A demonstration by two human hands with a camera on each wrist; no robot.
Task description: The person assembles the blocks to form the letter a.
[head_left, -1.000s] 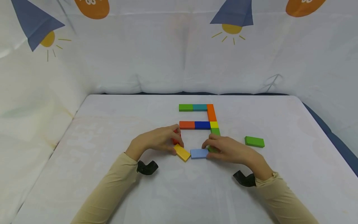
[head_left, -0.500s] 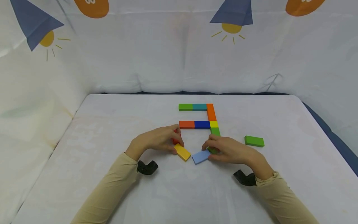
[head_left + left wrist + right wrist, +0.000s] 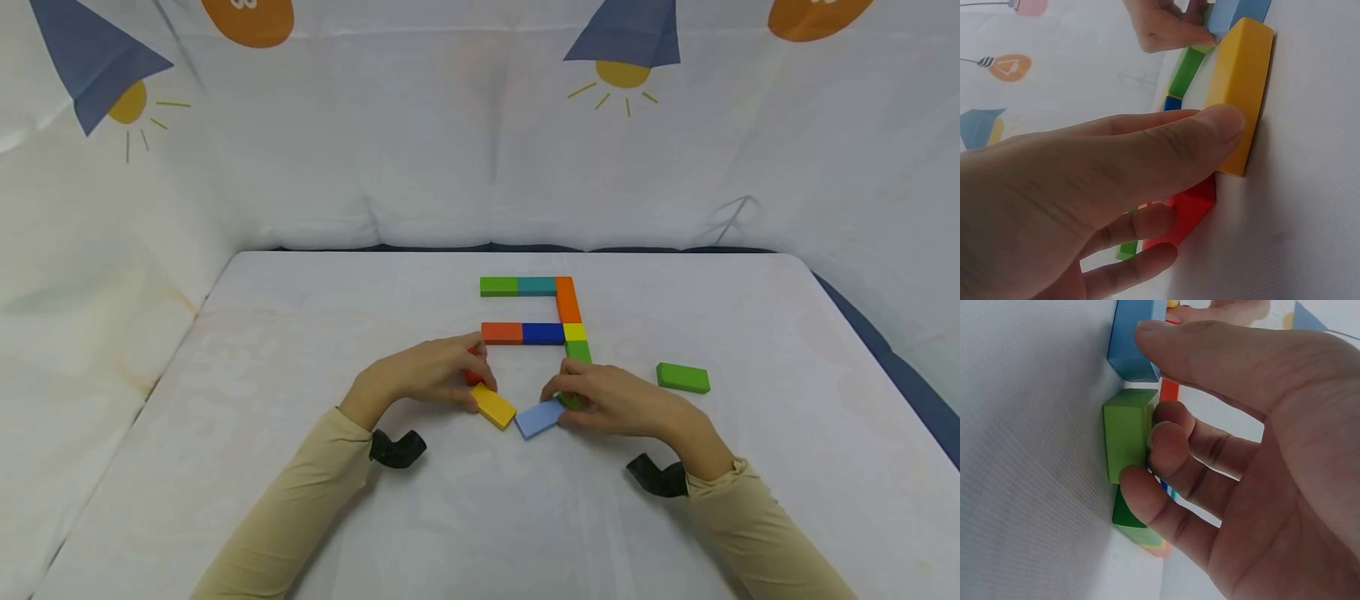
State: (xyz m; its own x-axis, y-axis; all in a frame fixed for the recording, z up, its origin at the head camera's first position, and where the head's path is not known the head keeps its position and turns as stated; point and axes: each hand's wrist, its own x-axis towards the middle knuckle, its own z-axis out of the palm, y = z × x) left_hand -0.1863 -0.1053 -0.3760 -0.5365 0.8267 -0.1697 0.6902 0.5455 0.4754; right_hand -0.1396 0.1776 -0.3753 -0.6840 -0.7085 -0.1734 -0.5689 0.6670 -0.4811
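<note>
My left hand [image 3: 420,372] pinches the yellow-orange block [image 3: 493,407], its thumb along the near side. Beside the other fingers of that hand lies a red block [image 3: 1188,215], partly covered in the head view. My right hand [image 3: 626,400] pinches the light blue block [image 3: 537,419] near its right end, with the thumb on its near side. The remaining right fingers rest against a light green block [image 3: 1127,437]. Both pinched blocks lie slanted on the table, their inner corners nearly meeting in a shallow V.
Beyond the hands, a row of orange-red [image 3: 502,333] and dark blue [image 3: 543,333] blocks joins a yellow block [image 3: 573,332]. Farther back are green [image 3: 498,287], teal [image 3: 536,287] and orange [image 3: 568,300] blocks. A loose green block [image 3: 682,377] lies to the right.
The light blue block has swung from straight to slanted, its left end now nearer the person. The yellow-orange block has shifted slightly right towards it. The other blocks stay in place.
</note>
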